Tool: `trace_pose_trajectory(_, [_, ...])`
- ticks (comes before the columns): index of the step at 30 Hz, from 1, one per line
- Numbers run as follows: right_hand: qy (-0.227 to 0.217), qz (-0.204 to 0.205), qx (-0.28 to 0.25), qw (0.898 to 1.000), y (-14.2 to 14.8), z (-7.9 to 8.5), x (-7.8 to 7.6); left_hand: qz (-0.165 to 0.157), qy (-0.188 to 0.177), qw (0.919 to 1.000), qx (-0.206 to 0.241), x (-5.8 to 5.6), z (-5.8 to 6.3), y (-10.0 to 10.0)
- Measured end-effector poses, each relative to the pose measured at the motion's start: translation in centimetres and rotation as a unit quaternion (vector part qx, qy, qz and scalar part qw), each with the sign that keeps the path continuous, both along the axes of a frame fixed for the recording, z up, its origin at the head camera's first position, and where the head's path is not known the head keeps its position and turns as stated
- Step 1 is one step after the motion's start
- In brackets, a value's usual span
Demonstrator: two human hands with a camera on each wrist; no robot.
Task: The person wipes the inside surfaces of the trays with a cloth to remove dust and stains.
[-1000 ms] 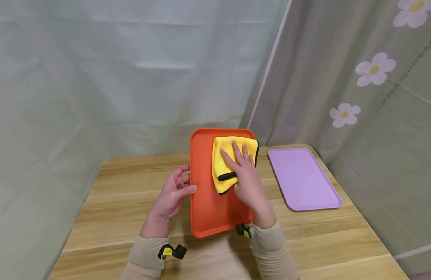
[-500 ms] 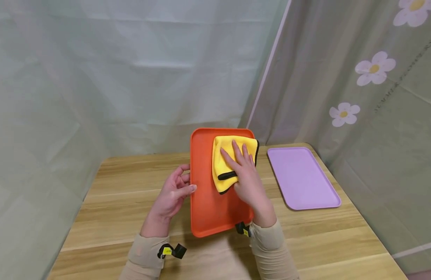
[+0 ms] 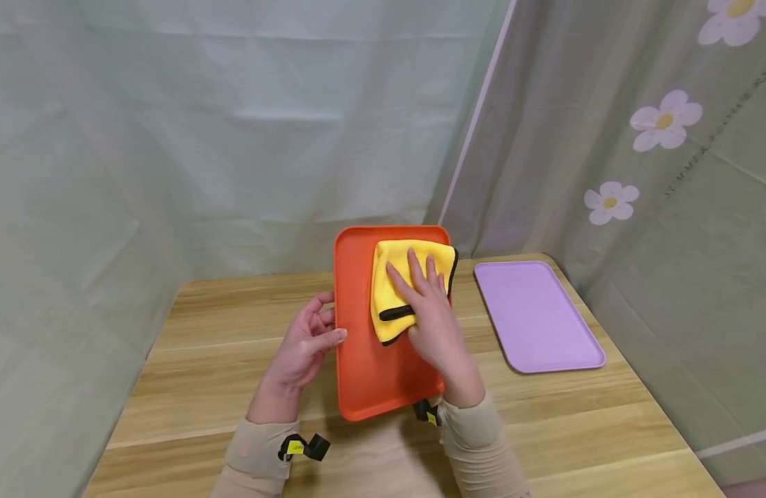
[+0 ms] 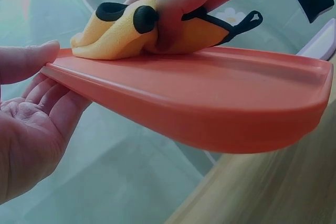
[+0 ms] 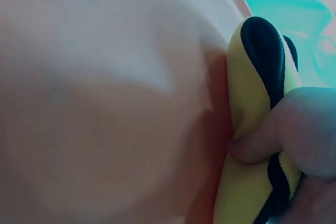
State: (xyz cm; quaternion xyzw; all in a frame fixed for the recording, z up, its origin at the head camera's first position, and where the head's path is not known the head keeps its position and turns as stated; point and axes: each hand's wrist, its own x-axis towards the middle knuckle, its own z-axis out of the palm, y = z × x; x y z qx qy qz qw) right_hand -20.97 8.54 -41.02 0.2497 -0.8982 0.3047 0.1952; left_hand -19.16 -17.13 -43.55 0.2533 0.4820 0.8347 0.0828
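Observation:
My left hand (image 3: 305,346) grips the left edge of an orange tray (image 3: 358,297), thumb on the rim and fingers underneath. The tray is tilted up off the table; in the left wrist view the tray (image 4: 210,124) shows its raised lip. On its upper right part lies a folded yellow cloth (image 3: 386,277) with black edging. My right hand (image 3: 435,325) presses this cloth to the tray, fingers straight and spread. Seen from the right wrist, the thumb digs into the side of the cloth (image 5: 247,98), low against the tray. A black loop sticks out from the cloth (image 4: 110,38) in the left wrist view.
A flat purple tray (image 3: 538,318) lies on the wooden table (image 3: 221,332) to the right, near the far right corner. Grey-green curtains (image 3: 265,138) stand behind the table and at both sides, flowers printed on the right one.
The orange tray's top has shifted very slightly left, and the right hand with the cloth has moved a little left too. Both hands keep the same hold.

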Motion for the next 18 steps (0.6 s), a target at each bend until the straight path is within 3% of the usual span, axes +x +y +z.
trace_pose_trajectory(18, [-0.023, 0.029, 0.026, 0.999, -2.4, 0.7, 1.5, 0.021, 0.007, 0.9997, -0.005, 0.1, 0.1, -0.2])
